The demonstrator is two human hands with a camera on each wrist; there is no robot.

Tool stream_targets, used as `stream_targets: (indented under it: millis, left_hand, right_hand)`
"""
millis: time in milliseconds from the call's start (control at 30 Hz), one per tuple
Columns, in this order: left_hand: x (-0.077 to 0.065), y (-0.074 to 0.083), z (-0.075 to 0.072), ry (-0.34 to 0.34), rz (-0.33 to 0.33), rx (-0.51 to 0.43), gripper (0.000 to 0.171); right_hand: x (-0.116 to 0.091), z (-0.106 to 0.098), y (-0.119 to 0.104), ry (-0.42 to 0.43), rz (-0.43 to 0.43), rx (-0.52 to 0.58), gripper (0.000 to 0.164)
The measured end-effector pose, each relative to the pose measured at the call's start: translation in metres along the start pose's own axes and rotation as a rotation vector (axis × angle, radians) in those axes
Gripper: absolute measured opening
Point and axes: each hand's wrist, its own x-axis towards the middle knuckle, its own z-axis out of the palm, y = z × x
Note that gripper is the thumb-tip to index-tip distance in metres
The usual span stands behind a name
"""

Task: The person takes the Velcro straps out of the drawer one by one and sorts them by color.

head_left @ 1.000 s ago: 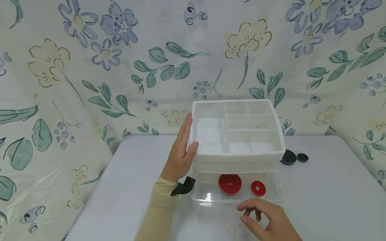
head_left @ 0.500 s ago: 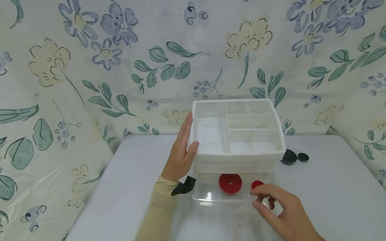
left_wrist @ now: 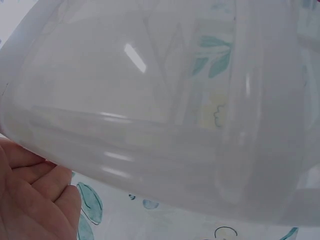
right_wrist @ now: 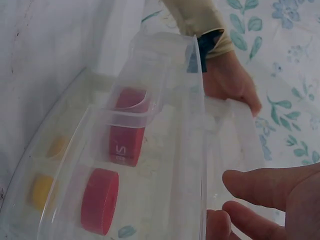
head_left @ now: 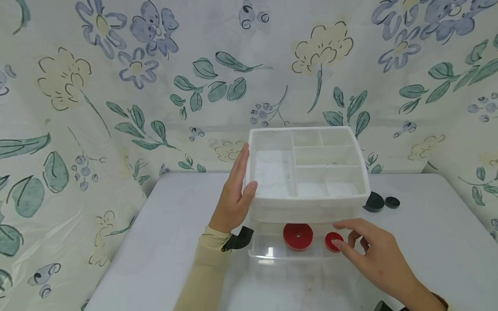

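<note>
A white organizer box with a divided top stands on the table, a clear drawer pulled out at its front. Inside the drawer lie a large red disc and a small red disc, each with a centre hole. My left hand rests with straight fingers against the box's left side. At the drawer's right end is my right hand, thumb and index finger spread apart. Its thumb tip overlaps the small disc in the head view, but the right wrist view shows the fingers apart from the discs.
Two round black pieces lie on the table right of the box. Yellow pieces show through clear plastic below the red discs. A flowered cloth hangs behind the white table.
My right hand has moved rightward and away from me, from in front of the drawer to its right end. My left hand and the box stay in place.
</note>
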Motion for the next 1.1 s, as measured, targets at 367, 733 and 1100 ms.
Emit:
stream_targets:
  millis: [367,733,1100]
  left_hand:
    - [0.000,0.000,-0.001,0.003,0.004,0.004,0.068]
    - [0.000,-0.001,0.000,0.001,0.000,-0.008,0.068]
    - [0.000,-0.001,0.000,0.004,0.006,-0.003,0.069]
  right_hand:
    - [0.010,-0.007,0.006,-0.245,0.187,-0.051,0.042]
    - [0.020,-0.010,0.003,-0.380,0.196,-0.211,0.048]
    - [0.030,-0.003,0.000,-0.481,0.089,-0.334,0.042]
